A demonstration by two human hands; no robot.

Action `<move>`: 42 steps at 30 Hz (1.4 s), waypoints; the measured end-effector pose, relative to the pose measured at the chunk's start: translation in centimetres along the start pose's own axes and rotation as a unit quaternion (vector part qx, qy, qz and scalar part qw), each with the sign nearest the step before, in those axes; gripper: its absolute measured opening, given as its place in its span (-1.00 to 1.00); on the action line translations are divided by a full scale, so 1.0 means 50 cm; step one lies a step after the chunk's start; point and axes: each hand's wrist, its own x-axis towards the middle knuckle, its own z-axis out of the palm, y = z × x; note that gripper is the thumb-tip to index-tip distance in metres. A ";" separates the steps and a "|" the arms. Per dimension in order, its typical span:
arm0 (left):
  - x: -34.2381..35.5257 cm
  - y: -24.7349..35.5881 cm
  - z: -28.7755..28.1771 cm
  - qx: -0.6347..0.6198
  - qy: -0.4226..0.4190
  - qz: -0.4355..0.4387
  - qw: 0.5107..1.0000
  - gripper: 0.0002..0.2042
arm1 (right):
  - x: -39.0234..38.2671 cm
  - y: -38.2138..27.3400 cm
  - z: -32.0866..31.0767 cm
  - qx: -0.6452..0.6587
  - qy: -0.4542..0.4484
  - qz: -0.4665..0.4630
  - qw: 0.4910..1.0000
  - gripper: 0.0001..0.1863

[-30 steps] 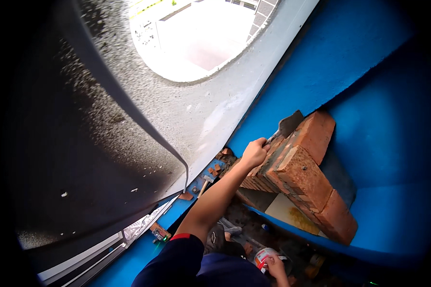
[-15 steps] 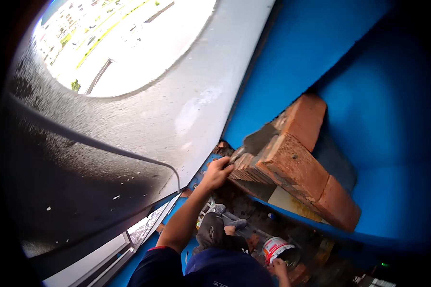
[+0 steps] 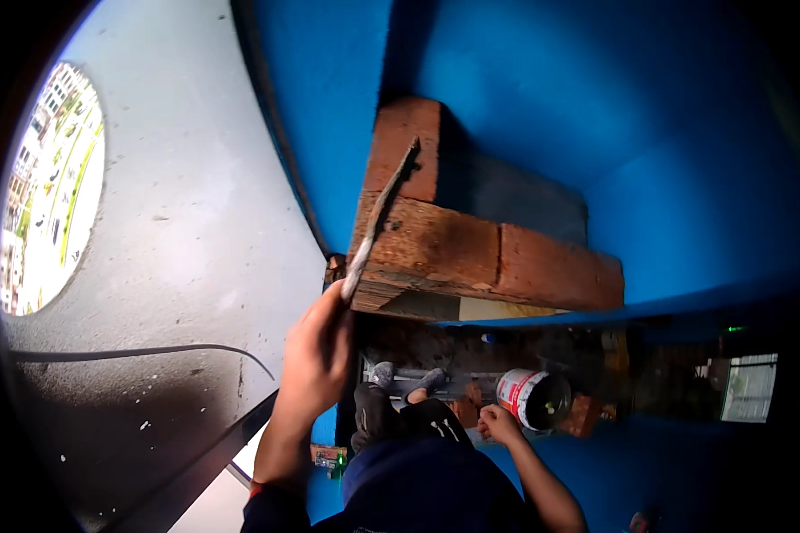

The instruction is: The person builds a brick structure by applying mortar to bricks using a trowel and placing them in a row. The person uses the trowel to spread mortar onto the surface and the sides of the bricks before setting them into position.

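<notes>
My left hand (image 3: 314,360) is closed around the lower end of a thin, mortar-smeared trowel (image 3: 382,213), seen nearly edge-on. Its blade slants up in front of a stack of red bricks (image 3: 436,244). These bricks form a corner, with one upright block (image 3: 407,147) and a longer course running right, against the blue wall. Lower down, my right hand (image 3: 500,425) hangs beside a white and red bucket (image 3: 517,395) with a dark inside. Its fingers are curled, and what they hold, if anything, is hidden.
A grey-white wall with a round opening (image 3: 53,191) stands on the left, a dark cable (image 3: 151,354) lying across it. Blue wall (image 3: 667,204) surrounds the brickwork. Below are my shoes (image 3: 382,375) and loose bricks (image 3: 582,416) near the bucket.
My view has turned, so the brickwork appears further left and more level. My left hand has tilted the trowel up edge-on. The right hand now shows more fully beside the bucket.
</notes>
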 end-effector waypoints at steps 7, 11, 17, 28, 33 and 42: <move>-0.020 0.093 0.068 -0.071 0.200 0.052 0.976 -0.61 | -0.057 0.176 -0.031 0.182 0.037 0.055 0.981 -0.75; -0.077 -0.027 0.123 -0.089 0.056 0.063 0.992 -0.73 | -0.107 0.259 -0.008 0.253 0.089 0.077 0.960 -0.78; -0.200 -0.166 0.271 0.090 -0.229 -0.102 0.964 -0.92 | -0.130 0.349 0.017 0.353 0.108 0.090 0.925 -0.76; -0.265 -0.452 0.152 0.606 -0.439 -0.082 0.659 -0.69 | 0.162 0.757 -0.245 -0.001 0.342 0.225 0.913 -0.57; -0.282 -0.395 0.194 0.693 -0.364 -0.287 0.551 -0.62 | 0.368 0.912 -0.414 -0.055 0.329 0.216 0.918 -0.53; -0.215 -0.437 0.399 0.676 -0.286 -0.349 0.582 -0.65 | 0.583 1.116 -0.474 0.463 0.222 0.330 0.792 -0.79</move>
